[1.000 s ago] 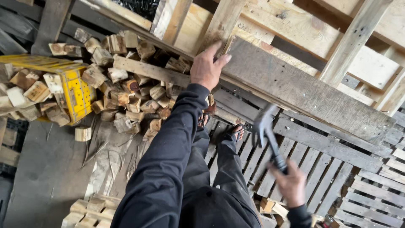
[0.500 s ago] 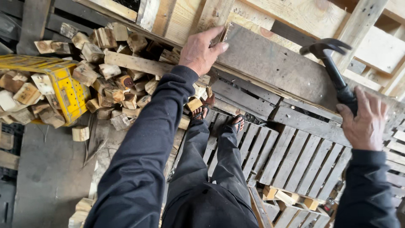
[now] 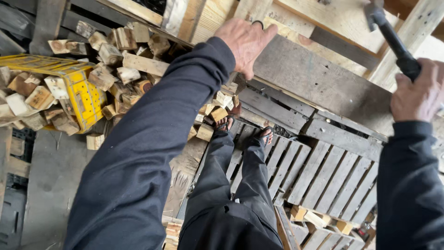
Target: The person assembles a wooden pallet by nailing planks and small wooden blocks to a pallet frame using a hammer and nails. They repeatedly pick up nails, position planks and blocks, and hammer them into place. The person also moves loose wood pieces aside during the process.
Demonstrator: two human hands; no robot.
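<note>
Hammer (image 3: 391, 39) sits raised at the upper right, its dark handle wrapped tight in the right hand (image 3: 418, 92), head up near the frame's top edge; held that high, it looks cocked for a blow. Left hand (image 3: 245, 44) reaches forward and clamps its grip over the top edge of a grey board (image 3: 323, 83) that stands on edge on the pallet (image 3: 319, 171), apparently to steady it against the strike. The person stands on the pallet slats in sandals, legs between the two arms, so the board is straight ahead and within reach. To the left, a heap of wood blocks (image 3: 125, 65) lies against a yellow crate (image 3: 78, 88), well apart from both hands. Pale planks (image 3: 333, 18) lean behind the board.
</note>
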